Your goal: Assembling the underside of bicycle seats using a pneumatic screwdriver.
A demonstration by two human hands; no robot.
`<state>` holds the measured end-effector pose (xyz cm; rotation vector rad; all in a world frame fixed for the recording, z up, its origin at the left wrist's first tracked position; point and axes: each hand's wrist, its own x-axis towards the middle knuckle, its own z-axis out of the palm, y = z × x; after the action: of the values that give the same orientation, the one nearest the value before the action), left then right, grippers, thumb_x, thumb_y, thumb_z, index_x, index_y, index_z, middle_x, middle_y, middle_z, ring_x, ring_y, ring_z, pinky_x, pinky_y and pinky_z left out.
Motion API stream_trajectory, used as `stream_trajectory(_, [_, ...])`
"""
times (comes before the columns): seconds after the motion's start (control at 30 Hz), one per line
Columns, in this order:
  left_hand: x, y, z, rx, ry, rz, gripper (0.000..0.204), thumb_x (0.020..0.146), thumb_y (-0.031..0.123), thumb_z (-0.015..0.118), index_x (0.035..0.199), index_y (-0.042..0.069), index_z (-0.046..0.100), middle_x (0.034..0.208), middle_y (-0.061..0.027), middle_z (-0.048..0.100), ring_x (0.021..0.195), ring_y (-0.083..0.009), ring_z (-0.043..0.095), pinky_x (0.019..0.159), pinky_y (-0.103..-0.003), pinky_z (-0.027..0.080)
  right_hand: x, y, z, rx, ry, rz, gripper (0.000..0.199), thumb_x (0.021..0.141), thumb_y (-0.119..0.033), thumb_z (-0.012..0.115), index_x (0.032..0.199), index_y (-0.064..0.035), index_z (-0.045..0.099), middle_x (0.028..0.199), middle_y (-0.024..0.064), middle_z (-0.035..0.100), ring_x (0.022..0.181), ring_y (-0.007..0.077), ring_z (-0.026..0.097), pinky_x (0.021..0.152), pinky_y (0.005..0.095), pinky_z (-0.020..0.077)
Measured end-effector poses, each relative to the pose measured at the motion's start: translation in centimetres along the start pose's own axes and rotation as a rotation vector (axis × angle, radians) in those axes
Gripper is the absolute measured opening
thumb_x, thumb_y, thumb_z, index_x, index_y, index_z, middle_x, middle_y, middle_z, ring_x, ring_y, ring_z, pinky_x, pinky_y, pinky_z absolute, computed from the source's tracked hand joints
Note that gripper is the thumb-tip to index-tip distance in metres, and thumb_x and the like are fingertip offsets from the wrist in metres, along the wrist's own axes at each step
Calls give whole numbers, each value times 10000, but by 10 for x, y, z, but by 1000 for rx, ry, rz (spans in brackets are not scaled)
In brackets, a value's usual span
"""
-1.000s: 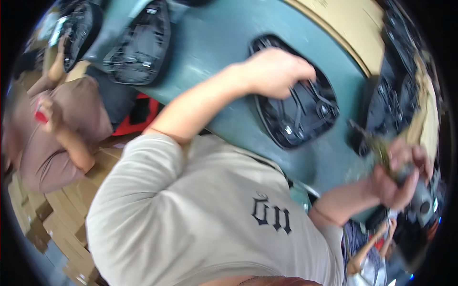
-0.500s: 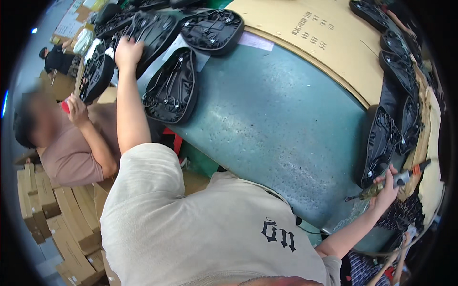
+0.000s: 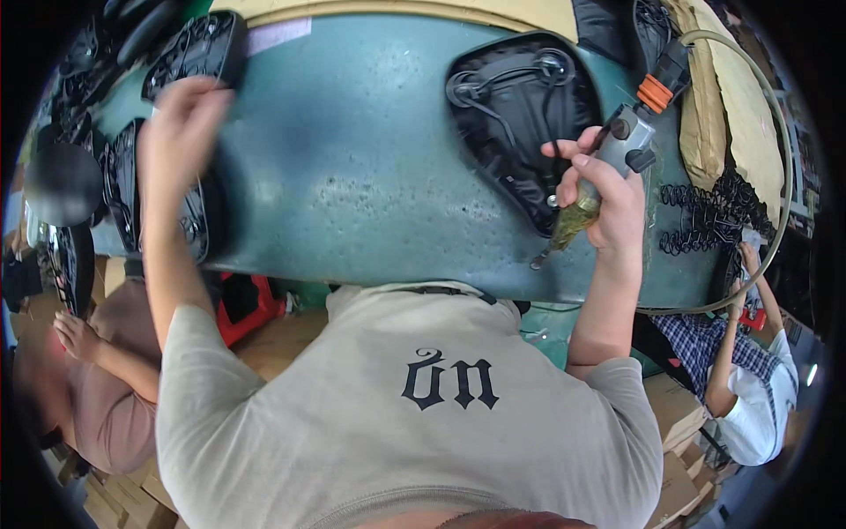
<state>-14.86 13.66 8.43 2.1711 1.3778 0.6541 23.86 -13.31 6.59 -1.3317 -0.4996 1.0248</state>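
Note:
My right hand [image 3: 608, 189] is wrapped round a grey air screwdriver [image 3: 627, 141] with an orange ring, its tip [image 3: 539, 261] pointing down toward the bench's near edge. Just beyond and left of it, a black bike saddle [image 3: 511, 132] lies underside up, wire rails and round coils showing; some of my fingers overlap its right side. My left hand [image 3: 187, 115] is smeared by motion over the left of the bench, in front of another upturned saddle [image 3: 198, 48]. Whether it holds anything does not show. Under my left forearm lies a further saddle [image 3: 196, 216], partly hidden.
The green bench [image 3: 352, 150] has cardboard [image 3: 458, 11] along its far edge. Black coil springs [image 3: 709, 216] and brown paper [image 3: 738, 97] lie at right, with an air hose [image 3: 780, 176] curving past. More saddles crowd the left. Co-workers sit at both sides; a red stool [image 3: 251, 309] stands below.
The view has swung round, so everything sits differently in it. My left hand has come off the saddles at the far left and is moving. The screwdriver stays in my right hand.

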Motion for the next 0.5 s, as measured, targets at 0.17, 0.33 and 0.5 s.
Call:
stream_trajectory(0.17, [-53,81,122,-273,-969,-151,771,873,530,801,1214,-125,578,992,-191,723,726,-203,730,671,-313,621,-27,-9,9,-98,-18,-120,247,865,7,655,1102,22,588,1138,269,699,593,189,625,566,317,521])
stream_trajectory(0.33, [-68,97,184,-805,-673,-436,637,938,287,713,1228,-213,446,960,-209,696,774,-256,745,649,-334,644,-68,-35,-11,28,-57,-707,373,896,-26,644,1240,-1,500,1152,270,621,605,229,619,593,407,536])
stream_trajectory(0.5, [-71,105,207,-829,-504,-369,695,957,225,659,1396,-148,269,1117,-231,661,839,-261,741,691,-352,648,-75,-25,3,-59,-109,-841,358,923,-93,674,1226,-67,484,1064,206,592,616,226,618,595,440,537])
